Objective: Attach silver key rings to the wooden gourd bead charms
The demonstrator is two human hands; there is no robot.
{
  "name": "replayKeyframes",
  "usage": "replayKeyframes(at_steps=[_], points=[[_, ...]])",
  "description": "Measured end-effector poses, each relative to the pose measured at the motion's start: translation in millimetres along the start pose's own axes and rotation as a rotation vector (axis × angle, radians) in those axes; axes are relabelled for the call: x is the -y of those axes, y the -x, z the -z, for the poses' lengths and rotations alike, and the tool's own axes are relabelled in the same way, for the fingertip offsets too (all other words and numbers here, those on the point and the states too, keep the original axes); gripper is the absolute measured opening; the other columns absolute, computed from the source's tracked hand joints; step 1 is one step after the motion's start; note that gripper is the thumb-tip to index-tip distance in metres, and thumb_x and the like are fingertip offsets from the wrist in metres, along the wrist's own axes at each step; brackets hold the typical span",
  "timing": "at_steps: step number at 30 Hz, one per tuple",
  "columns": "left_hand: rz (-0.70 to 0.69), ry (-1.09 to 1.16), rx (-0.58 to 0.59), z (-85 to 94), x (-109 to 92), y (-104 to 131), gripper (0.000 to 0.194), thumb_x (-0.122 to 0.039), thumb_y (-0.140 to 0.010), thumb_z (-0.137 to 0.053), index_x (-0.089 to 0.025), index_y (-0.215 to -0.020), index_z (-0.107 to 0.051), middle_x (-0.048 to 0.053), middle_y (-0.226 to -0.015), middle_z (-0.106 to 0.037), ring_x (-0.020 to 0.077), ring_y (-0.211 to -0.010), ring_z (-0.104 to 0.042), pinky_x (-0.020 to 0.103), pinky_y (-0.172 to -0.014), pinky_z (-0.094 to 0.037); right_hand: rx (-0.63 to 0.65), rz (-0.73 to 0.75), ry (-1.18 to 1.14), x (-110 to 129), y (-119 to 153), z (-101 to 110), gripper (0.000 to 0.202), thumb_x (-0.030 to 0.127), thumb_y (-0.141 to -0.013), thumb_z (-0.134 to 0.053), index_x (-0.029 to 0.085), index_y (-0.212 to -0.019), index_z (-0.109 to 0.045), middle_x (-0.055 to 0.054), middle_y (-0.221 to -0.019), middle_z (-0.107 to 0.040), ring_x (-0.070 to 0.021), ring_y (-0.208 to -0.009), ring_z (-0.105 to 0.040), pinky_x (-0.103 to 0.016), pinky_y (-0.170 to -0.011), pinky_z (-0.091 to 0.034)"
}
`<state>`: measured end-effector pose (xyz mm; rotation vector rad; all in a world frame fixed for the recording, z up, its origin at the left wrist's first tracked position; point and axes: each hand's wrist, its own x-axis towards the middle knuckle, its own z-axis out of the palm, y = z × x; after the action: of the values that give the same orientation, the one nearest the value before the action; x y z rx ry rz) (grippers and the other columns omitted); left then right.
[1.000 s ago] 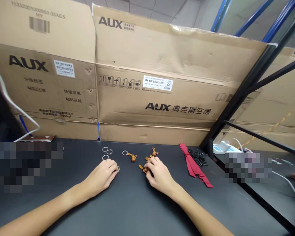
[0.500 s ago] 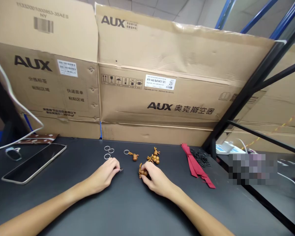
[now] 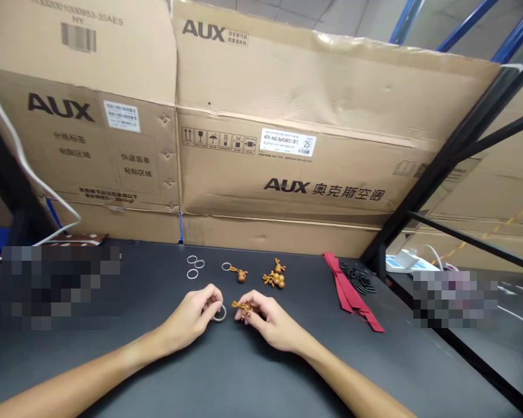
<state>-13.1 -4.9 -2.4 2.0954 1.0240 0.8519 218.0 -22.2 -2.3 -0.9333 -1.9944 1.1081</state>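
Between thumb and fingers, my left hand (image 3: 199, 312) pinches a metal key ring (image 3: 220, 314) over the dark table (image 3: 226, 377). My right hand (image 3: 273, 321) is closed on a small wooden gourd charm (image 3: 246, 309), its orange cord pointing left toward the ring. The two are apart. Beyond my hands lies a gourd charm with its cord on a key ring (image 3: 241, 276). Several more gourd charms (image 3: 279, 280) are bunched to its right. Three loose key rings (image 3: 192, 274) rest at the back left of centre.
Red ribbon strips (image 3: 353, 296) lie on the right beside a pile of black pieces (image 3: 358, 277). Cardboard boxes (image 3: 287, 232) wall off the back. A black rack post (image 3: 418, 180) slants up at right. A white cable (image 3: 39, 188) hangs at left.
My left hand has shifted slightly right, and its ring shows more fully. My right hand has turned the gourd charm so its cord points left; the hands are closer together.
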Motion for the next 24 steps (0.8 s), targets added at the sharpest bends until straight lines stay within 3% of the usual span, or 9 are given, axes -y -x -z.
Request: replayKeyframes(at_steps=[6,13,24], points=[[0.040,0.119,-0.004,-3.9,5.9,-0.9,0.015,-0.034,-0.093,-0.050,-0.019,-0.093,-0.054,0.002,-0.078,-0.066,0.0160,-0.070,-0.064,0.026,-0.065,-0.052,0.000,0.048,0.056,1.3,2.3,-1.7,0.014,0.021,-0.096,-0.046,0.021,-0.108,-0.053,-0.005,-0.100,-0.070,-0.0138,-0.078,-0.060,-0.026,-0.072,-0.047],[0.062,0.193,0.009,-4.8,6.4,-1.1,0.016,-0.034,-0.091,-0.054,-0.019,-0.092,-0.054,0.002,-0.077,-0.065,0.0156,-0.066,-0.065,0.026,-0.061,-0.054,-0.006,0.115,0.228,3.7,3.2,-2.7,0.018,0.016,-0.092,-0.047,0.020,-0.107,-0.055,-0.003,-0.092,-0.067,-0.0138,-0.073,-0.058,-0.024,-0.068,-0.044],[0.011,0.068,0.012,-2.8,5.2,-0.4,0.015,-0.033,-0.091,-0.052,-0.019,-0.093,-0.055,0.001,-0.077,-0.066,0.0152,-0.068,-0.063,0.026,-0.067,-0.052,-0.020,0.155,0.224,5.1,2.0,-3.5,0.019,0.014,-0.092,-0.046,0.019,-0.107,-0.058,-0.003,-0.088,-0.064,-0.0142,-0.075,-0.058,-0.025,-0.069,-0.045]])
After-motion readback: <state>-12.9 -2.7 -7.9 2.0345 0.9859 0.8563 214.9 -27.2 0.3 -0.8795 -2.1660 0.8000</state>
